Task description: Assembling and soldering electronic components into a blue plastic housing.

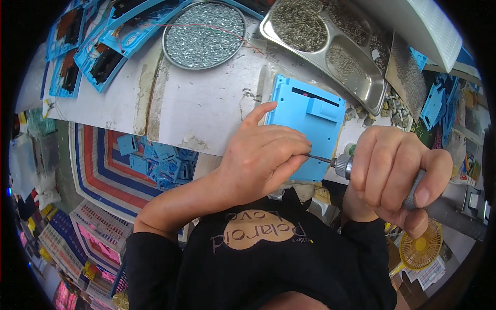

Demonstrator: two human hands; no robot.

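Observation:
My right hand [395, 173] is wrapped round a grey electric screwdriver [343, 166], whose thin bit points left. Beside the bit's tip, my left hand [266, 152] has its thumb and fingertips pressed together in a pinch; what sits between them is too small to make out. The little finger of that hand stretches out to the edge of a flat light-blue plastic case [310, 119]. This case lies on the bench under both the left fingers and the bit. It has a dark slot near its far edge and a raised block below the slot.
A round tray [205, 35] of small silvery screws stands at the back. Right of it lies a compartmented steel tray [361, 88] with more small metal parts. Blue housings with wiring [103, 64] are at far left. A striped bag [111, 170] holds blue parts below the bench edge.

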